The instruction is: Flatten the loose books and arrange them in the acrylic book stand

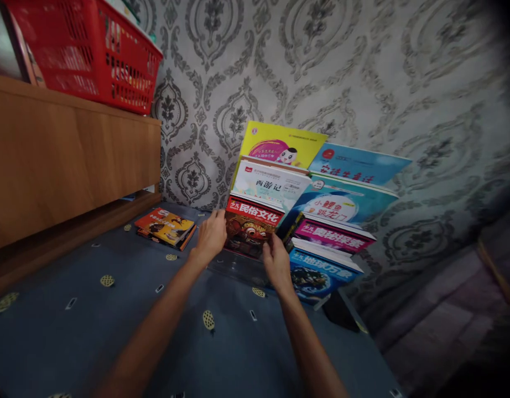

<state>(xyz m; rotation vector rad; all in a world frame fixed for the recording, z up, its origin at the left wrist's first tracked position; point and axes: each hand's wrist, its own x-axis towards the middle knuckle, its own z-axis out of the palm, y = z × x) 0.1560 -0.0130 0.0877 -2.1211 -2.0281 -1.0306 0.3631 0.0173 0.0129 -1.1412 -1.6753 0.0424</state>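
Note:
My left hand [212,233] is closed on the left edge of a red-topped book [249,228] with a dark, patterned lower cover. At the same book's right edge, the fingers of my right hand [277,262] are curled, gripping its lower side. The book stands upright, leaning back a little, at the front of a row. Behind it rise a white book [267,187] and a taller yellow book [282,141]. A clear plastic stand [234,266] shows beneath the red-topped book.
Right of my hands, a second row holds a blue book [321,271], a purple book [336,235], a teal book [342,202] and others. Orange booklets [166,226] lie flat on the left. A wooden cabinet [72,166] bears a red basket [97,55]. A patterned wall [222,72] stands behind.

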